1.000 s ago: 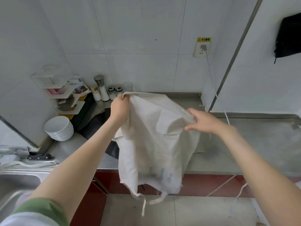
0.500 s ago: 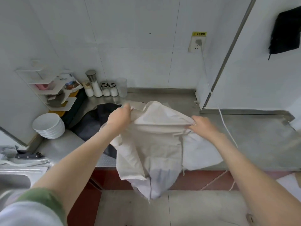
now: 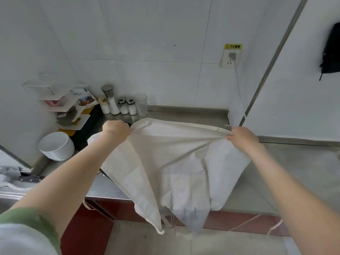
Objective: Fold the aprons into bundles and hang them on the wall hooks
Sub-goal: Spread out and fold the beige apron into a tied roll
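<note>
Stretching a cream apron (image 3: 174, 162) by its top edge, both hands hold it above the steel counter (image 3: 298, 173). The left hand (image 3: 115, 130) is a fist clenched round a gathered corner, over the counter's left part. On the right hand (image 3: 243, 137), fingers and thumb pinch the opposite corner, over the counter's middle. The held edge runs left to right between the two grips, roughly parallel to the counter's back rim. The body of the apron hangs down from both grips and drapes over the counter's front edge, with the ties dangling below it. Judgement: the cloth is spread and the folding not yet begun. The next fold likely carries one corner across to the other, and neither hand is clearly nearer. A dark cloth (image 3: 331, 50) hangs on the wall above the counter's right end; its hook is not visible.
</note>
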Tool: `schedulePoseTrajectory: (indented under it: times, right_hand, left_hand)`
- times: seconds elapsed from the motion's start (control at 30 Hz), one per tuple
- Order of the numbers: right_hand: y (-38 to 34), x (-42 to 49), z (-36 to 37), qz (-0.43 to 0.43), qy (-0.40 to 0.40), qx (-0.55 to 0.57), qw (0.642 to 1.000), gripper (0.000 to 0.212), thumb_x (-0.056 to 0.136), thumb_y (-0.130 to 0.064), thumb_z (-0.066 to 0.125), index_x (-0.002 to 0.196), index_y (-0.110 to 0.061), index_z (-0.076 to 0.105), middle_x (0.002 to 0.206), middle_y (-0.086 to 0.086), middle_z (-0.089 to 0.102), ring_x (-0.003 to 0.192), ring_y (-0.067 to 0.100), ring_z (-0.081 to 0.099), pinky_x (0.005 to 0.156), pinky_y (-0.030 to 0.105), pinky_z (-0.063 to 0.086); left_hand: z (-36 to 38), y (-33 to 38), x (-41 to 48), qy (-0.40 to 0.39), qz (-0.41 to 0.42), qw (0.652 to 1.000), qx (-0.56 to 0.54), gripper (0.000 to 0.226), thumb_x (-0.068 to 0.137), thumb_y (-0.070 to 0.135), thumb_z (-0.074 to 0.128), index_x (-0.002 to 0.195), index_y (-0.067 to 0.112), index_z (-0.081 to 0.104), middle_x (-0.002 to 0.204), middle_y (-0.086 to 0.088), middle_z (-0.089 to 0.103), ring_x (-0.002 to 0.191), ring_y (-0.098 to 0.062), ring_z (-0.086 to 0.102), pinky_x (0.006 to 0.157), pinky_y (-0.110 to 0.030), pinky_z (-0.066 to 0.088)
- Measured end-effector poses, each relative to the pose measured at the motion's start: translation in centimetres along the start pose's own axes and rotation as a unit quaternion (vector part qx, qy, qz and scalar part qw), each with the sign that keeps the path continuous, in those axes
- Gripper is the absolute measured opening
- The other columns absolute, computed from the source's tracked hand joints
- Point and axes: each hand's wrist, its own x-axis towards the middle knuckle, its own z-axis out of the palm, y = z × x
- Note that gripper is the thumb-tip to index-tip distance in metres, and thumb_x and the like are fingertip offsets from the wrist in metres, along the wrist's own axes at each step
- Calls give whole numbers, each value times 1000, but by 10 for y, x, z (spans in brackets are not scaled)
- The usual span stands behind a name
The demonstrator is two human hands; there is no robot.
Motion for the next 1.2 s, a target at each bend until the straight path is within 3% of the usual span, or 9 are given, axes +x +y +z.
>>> schedulePoseTrajectory:
  times: [0.2, 0.3, 0.43, 0.5, 0.63, 0.8, 0.97, 1.07, 1.2]
  right_hand:
    - [-21, 46, 12, 75, -55, 110, 990, 34, 93, -5, 42, 123, 10, 51, 98, 19, 56, 78, 28, 51, 61, 29, 39]
    - [-23, 82, 24, 161, -90, 273, 944, 40, 95, -4, 42, 133, 8, 44, 83, 13, 48, 62, 20, 45, 50, 27, 35]
    - [-21, 122, 34, 279, -25, 458, 844, 35, 96, 2, 42, 130, 3, 49, 103, 19, 58, 88, 31, 59, 65, 34, 50]
    - [-26, 141, 39, 259, 17, 403, 878, 31, 94, -4, 47, 124, 0, 56, 115, 18, 60, 97, 31, 60, 67, 21, 49]
    - [-45, 174, 56, 152, 160, 404, 888, 36, 86, -3, 42, 116, -10, 60, 106, 9, 62, 99, 26, 58, 83, 36, 49]
    - [-53, 190, 81, 116, 107, 236, 959, 90, 82, -17, 63, 153, -16, 9, 159, 6, 19, 146, 24, 16, 118, 45, 17]
    - [-100, 154, 144, -97, -31, 52, 993, 81, 89, -43, 47, 154, -21, 4, 162, 3, 4, 149, 17, 1, 117, 40, 1]
    - [-114, 126, 190, -125, -200, 46, 971, 74, 92, -61, 29, 153, -30, 1, 162, -5, -1, 148, 12, -2, 118, 41, 0]
    - [-100, 122, 212, -82, -224, 64, 969, 62, 99, -56, 24, 152, -36, -2, 160, -16, -4, 146, 3, -7, 117, 48, -6]
  left_hand:
    - [21, 4, 48, -58, -7, 959, -277, 17, 95, 12, 50, 102, 2, 61, 99, -13, 57, 89, -27, 52, 73, -32, 39]
    - [25, 9, 81, -17, 21, 972, -233, 28, 97, 31, 49, 112, 10, 58, 109, -8, 64, 97, -27, 59, 72, -33, 43]
    - [21, 5, 123, 16, 102, 994, -45, 43, 88, 59, 51, 117, 27, 53, 105, 2, 65, 99, -20, 60, 67, -29, 37]
    - [21, 6, 150, 30, 107, 993, -30, 44, 90, 52, 55, 122, 22, 49, 105, 0, 65, 99, -23, 61, 70, -28, 42]
    - [20, 16, 190, 175, 65, 980, 62, 70, 74, 33, 74, 126, 12, 32, 107, -2, 58, 96, -20, 58, 78, -27, 44]
    - [20, 58, 194, 299, 155, 942, 9, 79, 79, 13, 60, 145, 12, 17, 153, -20, 22, 139, -32, 32, 113, -47, 26]
    - [67, 118, 170, -81, 228, 956, -163, 62, 95, 62, 27, 145, 26, 34, 157, -8, 17, 147, -28, 7, 118, -47, 3]
    - [96, 125, 168, -132, 204, 957, -158, 86, 81, 82, 28, 151, 34, 12, 161, -7, -6, 147, -31, -9, 116, -53, -4]
    - [118, 107, 172, -133, 281, 946, -90, 118, 70, 80, 54, 150, 33, -19, 155, -4, -33, 143, -26, -29, 114, -53, -17]
